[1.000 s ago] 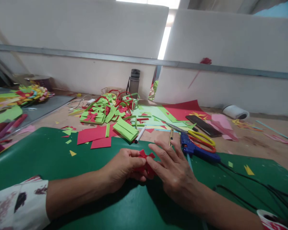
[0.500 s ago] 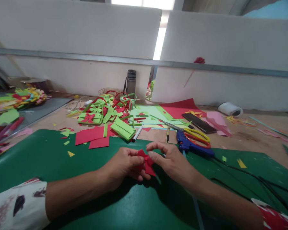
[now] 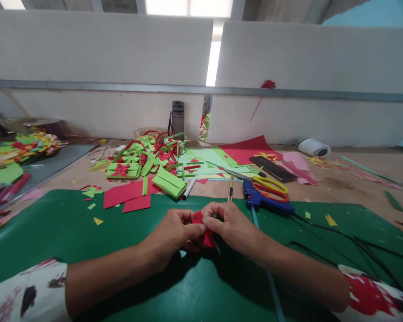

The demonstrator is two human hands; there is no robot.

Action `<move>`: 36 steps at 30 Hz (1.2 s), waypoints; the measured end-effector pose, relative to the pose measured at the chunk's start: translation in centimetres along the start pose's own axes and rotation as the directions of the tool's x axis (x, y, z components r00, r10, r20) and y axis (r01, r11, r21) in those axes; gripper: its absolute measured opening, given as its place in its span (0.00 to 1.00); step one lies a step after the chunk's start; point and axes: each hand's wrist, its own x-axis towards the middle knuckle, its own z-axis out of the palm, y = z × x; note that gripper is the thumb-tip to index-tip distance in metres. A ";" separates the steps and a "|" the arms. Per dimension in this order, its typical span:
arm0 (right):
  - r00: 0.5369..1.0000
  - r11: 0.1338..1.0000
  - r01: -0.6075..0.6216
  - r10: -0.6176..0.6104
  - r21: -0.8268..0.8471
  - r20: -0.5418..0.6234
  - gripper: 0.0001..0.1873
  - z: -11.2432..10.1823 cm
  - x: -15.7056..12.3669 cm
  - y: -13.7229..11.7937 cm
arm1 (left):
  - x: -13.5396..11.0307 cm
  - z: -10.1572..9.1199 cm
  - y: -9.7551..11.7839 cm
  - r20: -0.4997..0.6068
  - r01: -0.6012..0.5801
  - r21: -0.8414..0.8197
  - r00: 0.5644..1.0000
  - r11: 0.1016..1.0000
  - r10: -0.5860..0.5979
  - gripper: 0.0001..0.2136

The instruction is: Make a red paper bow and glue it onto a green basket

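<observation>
Between my two hands is a small red paper bow [image 3: 208, 239], held just above the green mat [image 3: 127, 286]. My left hand [image 3: 176, 230] grips its left side with thumb and fingers. From the right, my right hand [image 3: 223, 219] pinches the bow near its middle, and the fingers of both hands almost meet. The fingers cover much of the paper. Beyond my right hand lie a blue glue gun [image 3: 265, 201], scissors with yellow and orange handles [image 3: 272, 184] and a slim yellow cutter knife [image 3: 231, 188].
A green folded paper envelope [image 3: 169, 182], a marker [image 3: 189, 188] and red paper pieces [image 3: 121, 193] lie ahead. Behind them is a heap of green and red paper bags [image 3: 147, 156]. A phone [image 3: 273, 169] and a bottle [image 3: 177, 120] stand farther back. Black cable [image 3: 332, 230] crosses the right side.
My right hand's fingers have closed onto the red bow, where before they were partly lifted. More of the bow is now covered. The view has shifted slightly.
</observation>
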 end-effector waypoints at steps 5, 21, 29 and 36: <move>0.998 0.999 -0.035 0.034 0.017 0.051 0.07 -0.3 -0.2 -0.1 | -0.2 0.3 0.1 -0.051 -0.001 -0.026 0.999 1.000 -0.001 0.06; 0.990 0.982 -0.131 0.123 0.139 0.067 0.02 -0.5 -0.1 -0.1 | 0.3 -0.3 -0.1 -0.007 0.004 -0.172 1.000 0.985 -0.006 0.10; 0.985 0.972 -0.174 0.169 0.161 0.042 0.07 -0.4 0.5 0.1 | 0.5 -0.8 -0.2 0.069 0.040 -0.166 0.997 0.985 -0.029 0.11; 0.981 0.962 -0.176 0.153 0.207 0.119 0.09 -0.6 0.4 0.5 | 0.7 -0.7 -0.3 0.026 0.048 -0.159 0.999 0.986 -0.044 0.11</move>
